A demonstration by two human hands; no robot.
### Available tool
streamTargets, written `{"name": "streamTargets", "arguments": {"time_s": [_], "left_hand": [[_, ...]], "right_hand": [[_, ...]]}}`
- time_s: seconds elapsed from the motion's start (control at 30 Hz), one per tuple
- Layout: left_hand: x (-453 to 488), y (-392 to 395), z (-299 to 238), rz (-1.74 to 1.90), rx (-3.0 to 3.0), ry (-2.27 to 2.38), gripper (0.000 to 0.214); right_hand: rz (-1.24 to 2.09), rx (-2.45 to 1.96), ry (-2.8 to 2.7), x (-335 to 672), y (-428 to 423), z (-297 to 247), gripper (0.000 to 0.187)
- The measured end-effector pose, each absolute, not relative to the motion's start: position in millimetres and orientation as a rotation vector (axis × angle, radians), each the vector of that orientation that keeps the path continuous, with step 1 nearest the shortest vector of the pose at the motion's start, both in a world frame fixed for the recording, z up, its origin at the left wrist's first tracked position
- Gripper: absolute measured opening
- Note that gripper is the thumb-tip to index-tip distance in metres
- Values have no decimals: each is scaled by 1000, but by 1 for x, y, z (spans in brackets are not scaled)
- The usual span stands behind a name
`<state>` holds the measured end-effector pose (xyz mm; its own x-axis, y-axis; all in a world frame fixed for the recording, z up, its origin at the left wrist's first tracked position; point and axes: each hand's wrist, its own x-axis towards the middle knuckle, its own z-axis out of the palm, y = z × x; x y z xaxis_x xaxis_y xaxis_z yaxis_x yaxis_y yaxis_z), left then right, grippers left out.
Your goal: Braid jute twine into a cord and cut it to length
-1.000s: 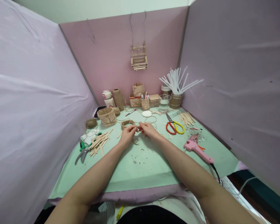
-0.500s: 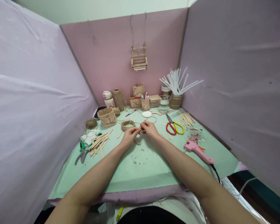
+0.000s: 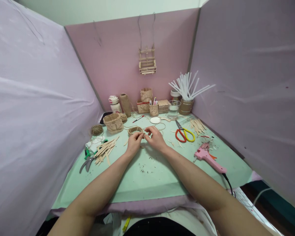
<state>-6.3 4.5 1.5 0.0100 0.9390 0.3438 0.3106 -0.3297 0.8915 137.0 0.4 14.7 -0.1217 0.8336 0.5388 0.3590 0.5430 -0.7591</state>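
My left hand [image 3: 134, 141] and my right hand [image 3: 155, 137] meet over the middle of the green mat [image 3: 149, 173], fingers pinched together on a thin strand of jute twine [image 3: 144, 133]. The piece between the fingertips is too small to make out in detail. A small coil of twine [image 3: 134, 130] lies just beyond my left hand. Loose twine loops run toward a white round disc [image 3: 155, 120] farther back.
Left of my hands lie wooden sticks [image 3: 105, 149], pliers [image 3: 86, 161] and a twine ball [image 3: 96, 129]. A woven basket [image 3: 113, 122] stands behind them. Right are red-yellow scissors [image 3: 184, 133], more sticks [image 3: 198, 125] and a pink glue gun [image 3: 209, 159]. Jars, white straws [image 3: 188, 86] and a hanging stick basket [image 3: 147, 62] line the back wall.
Both hands stayed together on the twine, shifting slightly up and left; the fingers reworked their pinch on the strand.
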Motion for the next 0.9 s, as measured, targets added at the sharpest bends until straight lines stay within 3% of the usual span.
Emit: {"name": "streamTargets", "arguments": {"time_s": [0.9], "left_hand": [[-3, -5, 6, 1340, 1797, 1334, 20]], "right_hand": [[1027, -1081, -1403, 134, 12, 9, 13]]}}
